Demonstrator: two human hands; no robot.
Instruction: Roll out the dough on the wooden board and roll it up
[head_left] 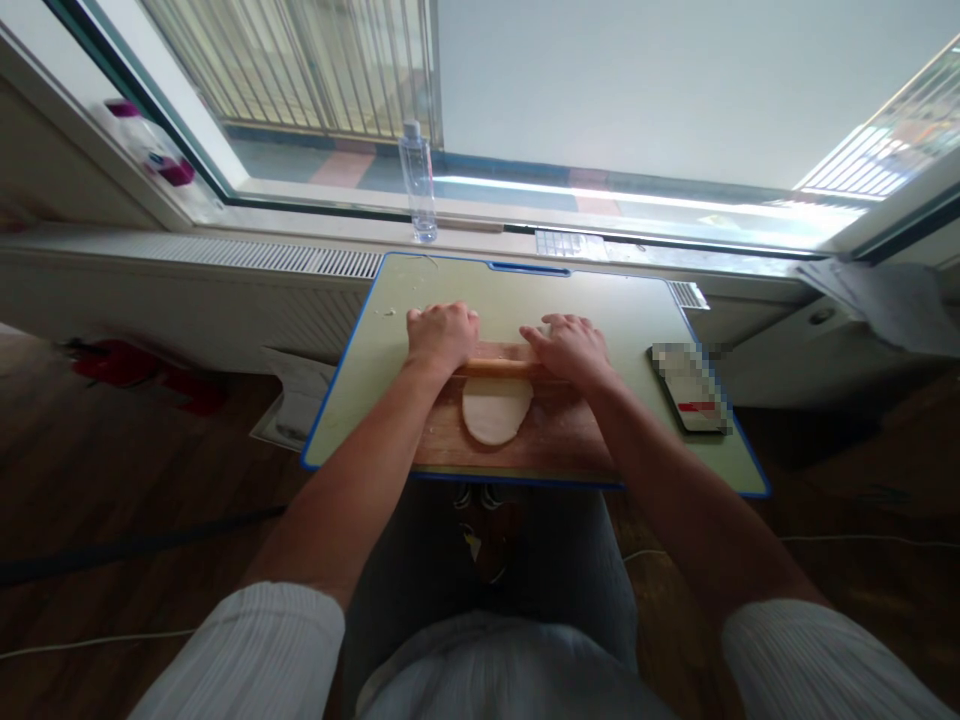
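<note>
A wooden rolling pin (499, 369) lies crosswise over the far part of a flat, pale, rounded sheet of dough (496, 412). My left hand (444, 337) is closed over the pin's left end, its fingers curled down. On the right end rests my right hand (574, 347), bent over the pin with the thumb pointing inward. The dough lies on a brown wooden board (570, 435), with a little flour around it. Both hands partly hide the pin's ends.
The board sits on a pale green table (405, 290) with a blue edge. A phone (690, 388) lies at its right side. Behind, on the windowsill, stands a clear bottle (418, 185). Papers (881, 300) hang over the right corner, and a radiator (285, 300) runs below the sill.
</note>
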